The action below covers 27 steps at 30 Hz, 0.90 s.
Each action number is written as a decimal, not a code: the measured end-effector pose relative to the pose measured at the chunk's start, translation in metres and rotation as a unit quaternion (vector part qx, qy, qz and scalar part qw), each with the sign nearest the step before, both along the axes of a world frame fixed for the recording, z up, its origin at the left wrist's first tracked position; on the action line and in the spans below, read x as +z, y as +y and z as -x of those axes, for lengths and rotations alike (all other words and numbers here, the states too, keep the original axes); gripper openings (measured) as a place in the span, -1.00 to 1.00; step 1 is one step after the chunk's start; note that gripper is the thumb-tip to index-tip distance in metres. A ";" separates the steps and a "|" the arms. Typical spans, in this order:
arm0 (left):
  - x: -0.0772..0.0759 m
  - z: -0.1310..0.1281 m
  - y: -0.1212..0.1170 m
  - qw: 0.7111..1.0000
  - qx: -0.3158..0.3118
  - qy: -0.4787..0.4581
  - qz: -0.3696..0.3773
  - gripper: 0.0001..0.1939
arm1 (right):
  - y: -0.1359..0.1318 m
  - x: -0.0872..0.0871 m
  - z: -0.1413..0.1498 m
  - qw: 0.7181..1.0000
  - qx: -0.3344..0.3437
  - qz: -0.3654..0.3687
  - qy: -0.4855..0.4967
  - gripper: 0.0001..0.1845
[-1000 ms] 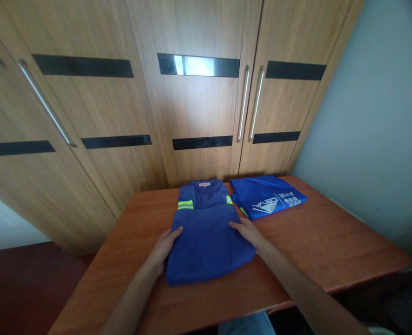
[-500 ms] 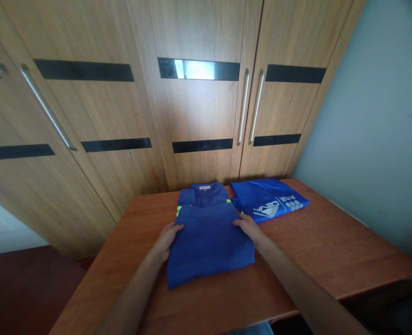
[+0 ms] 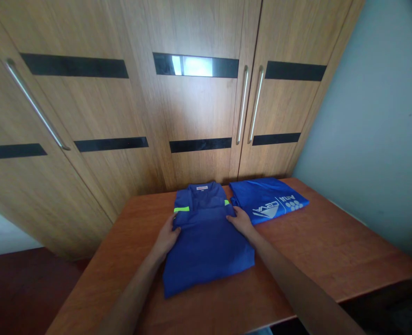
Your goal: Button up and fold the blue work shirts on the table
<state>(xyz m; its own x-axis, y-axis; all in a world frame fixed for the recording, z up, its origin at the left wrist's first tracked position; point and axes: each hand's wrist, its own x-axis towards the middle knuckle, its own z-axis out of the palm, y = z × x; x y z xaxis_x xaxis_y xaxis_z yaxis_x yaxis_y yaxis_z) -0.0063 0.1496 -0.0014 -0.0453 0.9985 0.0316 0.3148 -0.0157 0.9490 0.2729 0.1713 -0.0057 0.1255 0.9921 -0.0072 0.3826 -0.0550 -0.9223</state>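
Observation:
A folded dark blue shirt (image 3: 206,242) with neon yellow stripes lies on the brown wooden table (image 3: 331,251). My left hand (image 3: 167,236) grips its left edge, thumb on top and fingers under the cloth. At the right edge, near the fold's far corner, my right hand (image 3: 240,220) holds the cloth the same way. A second folded garment, a bright blue shirt (image 3: 268,200) with white lettering, lies just to the right, close to my right hand.
Wooden wardrobe doors (image 3: 199,107) with black bands and metal handles (image 3: 249,104) stand right behind the table. A grey wall (image 3: 376,130) bounds the right side. Dark red floor (image 3: 20,288) shows at the lower left.
Both hands slid a little farther away along the shirt's sides. The folded upper layer moved up toward the collar, covering part of the yellow stripes.

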 end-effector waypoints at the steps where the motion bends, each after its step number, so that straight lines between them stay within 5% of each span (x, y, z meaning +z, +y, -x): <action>1: -0.002 0.002 -0.008 1.000 -0.005 0.010 0.000 -0.41 | -0.007 -0.003 -0.001 1.000 0.002 -0.005 -0.010 -0.64; 6: 0.002 0.017 -0.062 0.995 -0.043 0.088 0.003 -0.37 | -0.057 -0.018 -0.015 0.995 0.062 -0.063 -0.039 -0.53; 10: 0.028 0.016 -0.087 0.957 -0.014 0.289 -0.003 -0.45 | -0.075 -0.003 -0.020 0.967 0.065 -0.167 -0.182 -0.41; 14: 0.045 -0.003 -0.071 0.888 -0.047 0.424 -0.170 -0.58 | -0.059 0.022 -0.005 0.896 0.180 -0.257 -0.315 -0.47; 17: 0.035 -0.016 -0.048 0.862 -0.111 0.458 -0.188 -0.58 | -0.043 0.022 0.012 0.860 0.265 -0.249 -0.359 -0.54; 22: 0.007 -0.016 -0.036 0.842 -0.130 0.495 -0.173 -0.55 | -0.040 0.003 0.023 0.850 0.278 -0.217 -0.391 -0.54; 27: 0.009 -0.015 -0.046 0.837 -0.123 0.510 -0.155 -0.53 | -0.045 0.003 0.019 0.856 0.291 -0.202 -0.377 -0.53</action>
<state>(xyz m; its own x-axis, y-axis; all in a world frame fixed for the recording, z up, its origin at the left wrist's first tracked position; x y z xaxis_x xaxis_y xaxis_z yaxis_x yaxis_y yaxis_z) 0.0088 0.1034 0.0075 0.3690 0.9102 0.1882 0.9100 -0.3950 0.1257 0.2538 0.1258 -0.0030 -0.5739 0.7897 0.2168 0.7308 0.6133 -0.2997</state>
